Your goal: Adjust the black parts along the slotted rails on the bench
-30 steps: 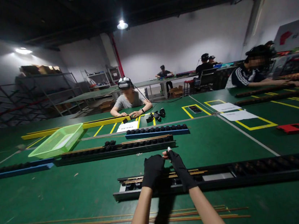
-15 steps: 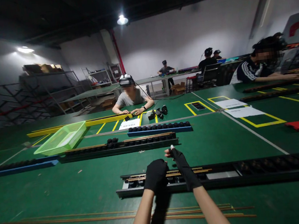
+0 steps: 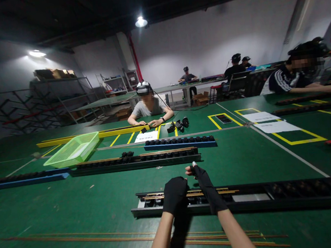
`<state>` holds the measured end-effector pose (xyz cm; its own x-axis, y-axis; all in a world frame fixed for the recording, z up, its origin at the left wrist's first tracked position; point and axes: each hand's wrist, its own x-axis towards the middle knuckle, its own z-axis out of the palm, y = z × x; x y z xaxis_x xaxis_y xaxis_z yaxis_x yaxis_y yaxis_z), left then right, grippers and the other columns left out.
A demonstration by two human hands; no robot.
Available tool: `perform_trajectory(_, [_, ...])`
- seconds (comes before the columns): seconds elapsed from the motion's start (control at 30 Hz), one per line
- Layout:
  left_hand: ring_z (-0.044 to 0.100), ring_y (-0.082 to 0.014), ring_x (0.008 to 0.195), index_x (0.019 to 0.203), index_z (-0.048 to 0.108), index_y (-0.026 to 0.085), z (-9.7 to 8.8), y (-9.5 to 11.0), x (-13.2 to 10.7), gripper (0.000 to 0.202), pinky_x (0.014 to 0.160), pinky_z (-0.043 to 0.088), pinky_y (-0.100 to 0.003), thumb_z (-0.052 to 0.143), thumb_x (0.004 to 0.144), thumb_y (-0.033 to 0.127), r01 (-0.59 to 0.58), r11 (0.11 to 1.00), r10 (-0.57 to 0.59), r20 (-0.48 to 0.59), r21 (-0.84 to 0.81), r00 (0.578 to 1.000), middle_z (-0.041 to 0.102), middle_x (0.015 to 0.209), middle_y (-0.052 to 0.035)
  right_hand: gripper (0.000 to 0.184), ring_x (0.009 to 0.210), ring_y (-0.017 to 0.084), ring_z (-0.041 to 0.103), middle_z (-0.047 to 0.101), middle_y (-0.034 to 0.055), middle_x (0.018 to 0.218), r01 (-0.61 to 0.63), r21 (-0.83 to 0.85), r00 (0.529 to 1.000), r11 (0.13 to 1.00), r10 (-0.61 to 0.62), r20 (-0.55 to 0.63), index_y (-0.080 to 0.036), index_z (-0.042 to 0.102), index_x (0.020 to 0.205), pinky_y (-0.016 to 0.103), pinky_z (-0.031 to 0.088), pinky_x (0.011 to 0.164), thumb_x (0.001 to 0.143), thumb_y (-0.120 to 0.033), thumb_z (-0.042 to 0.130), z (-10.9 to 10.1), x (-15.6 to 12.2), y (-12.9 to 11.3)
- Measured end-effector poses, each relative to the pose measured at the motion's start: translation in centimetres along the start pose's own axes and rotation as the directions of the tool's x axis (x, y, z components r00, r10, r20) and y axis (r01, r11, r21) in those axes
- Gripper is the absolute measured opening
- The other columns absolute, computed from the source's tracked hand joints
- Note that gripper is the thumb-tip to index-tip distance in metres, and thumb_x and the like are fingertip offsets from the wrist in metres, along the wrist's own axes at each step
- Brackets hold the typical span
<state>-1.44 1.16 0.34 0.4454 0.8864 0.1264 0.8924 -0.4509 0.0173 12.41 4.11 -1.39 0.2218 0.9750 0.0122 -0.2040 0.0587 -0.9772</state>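
A: ok where are the hands here? can't make it out on my phone

B: Both over the near black channel [image 3: 146, 213], black gloves on. Left hand [image 3: 176, 193] is back-up over the left part of it, looks curled, but its fingers are mostly hidden, so no clue how open it is or if it's got anything. Right hand [image 3: 202, 177] is just beside it, wrist over the channel, fingers poking past the far edge.

A: right one gripping something?

B: Can't tell tbh. Fingers look loosely bent toward the left hand, one with a whitish tip, and I can't make out anything in them.

A: and the channel itself?

B: Lying flat on the green table [image 3: 103, 206]. Thin golden rods [image 3: 232, 191] lie lengthwise in its left part, under the hands, and a row of dark parts [image 3: 306, 187] fills its right part. More long rods [image 3: 107, 238] are on the near side of it.

A: anything past it?

B: Yep, beyond it there's another black channel [image 3: 155, 163], then a blue channel [image 3: 180, 146]. Green basket [image 3: 88, 150] is well off to its far left.
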Motion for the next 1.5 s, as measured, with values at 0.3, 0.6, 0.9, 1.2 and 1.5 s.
perform_trajectory(0.3, [0.068,-0.0271,0.090,0.104,0.067,0.019,1.1,-0.3,1.1,0.037,0.074,0.050,-0.035,0.032,0.099,0.028,0.025,1.000,-0.025,0.023,0.016,0.999,0.071,0.094,-0.0125,0.066,0.070,0.021,0.066,0.073,0.0064,0.075,0.079,-0.015,0.997,0.997,-0.079,0.026,-0.023,0.069,0.069,0.038,0.054,0.073,0.057,-0.087,0.061,0.0,0.3,1.3])
perform_trajectory(0.6, [0.070,-0.0250,0.086,0.095,0.071,0.018,-0.4,-1.7,1.6,0.037,0.075,0.050,-0.033,0.037,0.099,0.031,0.119,0.993,-0.119,-0.027,0.000,0.992,0.073,0.090,-0.0121,0.063,0.069,0.021,0.067,0.073,0.0066,0.074,0.109,-0.044,0.994,0.993,-0.108,0.028,-0.024,0.067,0.068,0.040,0.056,0.077,0.063,-0.086,0.056,0.2,0.5,1.7])
perform_trajectory(0.9, [0.042,-0.0332,0.139,0.126,0.062,0.023,-1.3,-2.1,0.9,0.035,0.111,0.032,-0.058,0.042,0.099,0.033,0.265,0.964,-0.261,-0.150,0.005,0.954,0.055,0.143,-0.0136,0.063,0.075,0.021,0.068,0.074,0.0073,0.082,0.100,-0.055,0.994,0.993,-0.098,0.043,-0.023,0.070,0.074,0.040,0.055,0.081,0.065,-0.084,0.059,0.0,-0.1,1.2])
perform_trajectory(1.2, [0.046,-0.0334,0.133,0.124,0.062,0.026,-1.1,-1.5,-0.3,0.031,0.103,0.040,-0.056,0.042,0.100,0.029,0.148,0.987,-0.150,0.017,0.066,0.989,0.056,0.137,-0.0145,0.069,0.072,0.021,0.067,0.073,0.0067,0.078,0.079,-0.051,0.997,0.996,-0.078,0.030,-0.022,0.070,0.073,0.040,0.054,0.077,0.061,-0.089,0.057,0.0,-0.2,1.0])
perform_trajectory(1.5, [0.061,-0.0272,0.111,0.116,0.064,0.020,-1.2,-1.6,0.0,0.036,0.087,0.048,-0.040,0.032,0.101,0.024,0.114,0.992,-0.115,0.023,0.060,0.993,0.064,0.122,-0.0154,0.067,0.072,0.021,0.067,0.074,0.0066,0.077,0.082,-0.067,0.996,0.994,-0.080,0.027,-0.023,0.070,0.072,0.040,0.054,0.079,0.061,-0.088,0.057,0.0,-0.2,1.0])
